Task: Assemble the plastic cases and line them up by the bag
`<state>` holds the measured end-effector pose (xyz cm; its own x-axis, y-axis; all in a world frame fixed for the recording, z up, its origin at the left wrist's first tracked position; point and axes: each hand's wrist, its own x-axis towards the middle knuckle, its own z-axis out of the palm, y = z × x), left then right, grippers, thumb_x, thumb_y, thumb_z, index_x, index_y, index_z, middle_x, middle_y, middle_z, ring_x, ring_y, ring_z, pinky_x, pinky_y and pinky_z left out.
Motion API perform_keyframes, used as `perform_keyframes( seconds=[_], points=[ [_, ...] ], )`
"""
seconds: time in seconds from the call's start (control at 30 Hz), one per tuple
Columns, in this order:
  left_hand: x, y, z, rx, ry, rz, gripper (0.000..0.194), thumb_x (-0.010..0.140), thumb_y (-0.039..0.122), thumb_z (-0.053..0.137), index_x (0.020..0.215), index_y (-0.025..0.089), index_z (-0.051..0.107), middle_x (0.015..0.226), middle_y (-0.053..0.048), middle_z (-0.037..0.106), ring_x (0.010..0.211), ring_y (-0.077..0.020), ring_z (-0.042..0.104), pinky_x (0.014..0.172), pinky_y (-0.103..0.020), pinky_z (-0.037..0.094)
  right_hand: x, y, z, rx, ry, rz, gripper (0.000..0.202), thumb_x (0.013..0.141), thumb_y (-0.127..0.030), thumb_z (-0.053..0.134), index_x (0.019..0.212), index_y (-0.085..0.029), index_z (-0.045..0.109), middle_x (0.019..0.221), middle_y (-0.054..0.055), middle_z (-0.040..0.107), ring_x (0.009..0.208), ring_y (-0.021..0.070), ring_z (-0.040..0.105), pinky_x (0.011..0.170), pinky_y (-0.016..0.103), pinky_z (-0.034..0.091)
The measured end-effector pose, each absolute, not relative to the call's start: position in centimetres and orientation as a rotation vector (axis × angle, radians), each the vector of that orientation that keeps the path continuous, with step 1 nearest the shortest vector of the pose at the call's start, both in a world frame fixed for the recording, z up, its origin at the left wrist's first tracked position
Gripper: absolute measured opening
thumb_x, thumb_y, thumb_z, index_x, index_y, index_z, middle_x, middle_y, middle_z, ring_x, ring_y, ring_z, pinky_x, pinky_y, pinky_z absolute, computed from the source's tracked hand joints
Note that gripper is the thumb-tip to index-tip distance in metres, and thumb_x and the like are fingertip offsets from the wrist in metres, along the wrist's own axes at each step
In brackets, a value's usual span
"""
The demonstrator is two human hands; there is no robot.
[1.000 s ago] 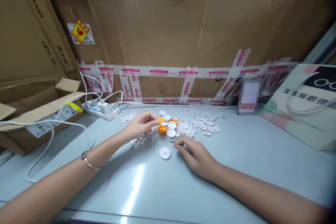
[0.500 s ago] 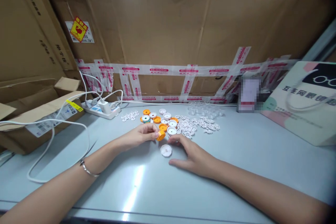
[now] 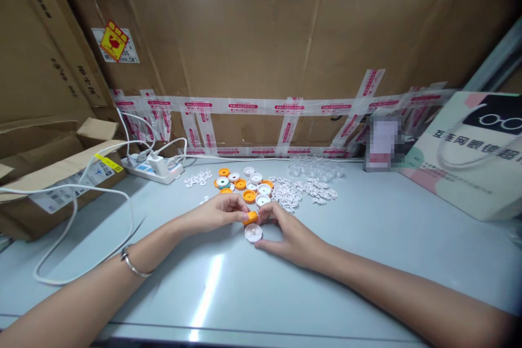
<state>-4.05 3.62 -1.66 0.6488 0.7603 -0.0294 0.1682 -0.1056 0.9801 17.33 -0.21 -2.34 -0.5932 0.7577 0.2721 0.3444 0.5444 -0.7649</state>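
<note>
My left hand [image 3: 222, 211] pinches a small orange round part [image 3: 250, 218] between thumb and fingers. Close by on the right, my right hand [image 3: 285, 228] has its thumb and fingers apart, with the fingertips at the orange part's right side. A white round dish-like part [image 3: 253, 233] lies just below the orange one, near my right thumb. Behind my hands are several orange discs [image 3: 249, 196] and several white discs [image 3: 263, 190]. To their right is a pile of small white pieces [image 3: 285, 196].
Clear plastic pieces [image 3: 316, 167] lie farther back. On the left are a power strip [image 3: 163, 175] with white cables, small white pieces [image 3: 198, 178] and an open cardboard box [image 3: 101, 157]. A large bag [image 3: 460, 174] stands right; a taped carton [image 3: 253, 38] spans the back.
My right hand has moved in to the orange part, which is now turned more edge-on. The whole view has shifted slightly.
</note>
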Motion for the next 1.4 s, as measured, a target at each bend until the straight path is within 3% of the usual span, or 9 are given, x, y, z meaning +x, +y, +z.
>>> perform_keyframes(
  seconds=[0.63, 0.83, 1.2, 1.4],
  points=[
    [-3.4, 2.4, -0.8, 1.727, 0.864, 0.653, 0.022, 0.076, 0.033, 0.064, 0.079, 0.014, 0.054, 0.083, -0.004, 0.064, 0.077, -0.0149, 0.060, 0.073, -0.029, 0.046, 17.5, -0.1, -2.7, -0.908, -2.125, 0.905, 0.035, 0.073, -0.025, 0.065, 0.096, -0.022, 0.039, 0.095, 0.003, 0.058, 0.089, 0.0159, 0.058, 0.079, 0.032, 0.047],
    [-3.3, 1.9, -0.2, 1.884, 0.929, 0.613, 0.020, 0.075, 0.032, 0.064, 0.081, 0.014, 0.057, 0.080, -0.003, 0.063, 0.075, -0.0141, 0.058, 0.070, -0.026, 0.045, 17.5, -0.1, -2.9, -0.904, -2.125, 0.891, 0.034, 0.076, -0.032, 0.063, 0.097, -0.022, 0.039, 0.093, 0.003, 0.058, 0.086, 0.0159, 0.058, 0.077, 0.032, 0.048],
    [-2.6, 0.5, 0.1, 2.252, 0.973, 0.625, 0.016, 0.075, 0.030, 0.065, 0.085, 0.018, 0.060, 0.085, -0.001, 0.064, 0.082, -0.0154, 0.058, 0.075, -0.025, 0.043, 17.5, 0.1, -3.0, -0.884, -2.138, 0.873, 0.034, 0.075, -0.028, 0.064, 0.098, -0.022, 0.040, 0.094, 0.003, 0.057, 0.087, 0.0151, 0.057, 0.077, 0.030, 0.047],
    [-2.3, 0.2, 0.0, 2.427, 0.989, 0.595, 0.025, 0.074, 0.034, 0.067, 0.093, 0.020, 0.061, 0.089, -0.002, 0.062, 0.083, -0.0169, 0.056, 0.074, -0.026, 0.040, 17.4, 0.0, -3.0, -0.879, -2.144, 0.883, 0.035, 0.073, -0.025, 0.066, 0.097, -0.021, 0.041, 0.096, 0.003, 0.057, 0.090, 0.0160, 0.057, 0.081, 0.032, 0.047]
  ],
)
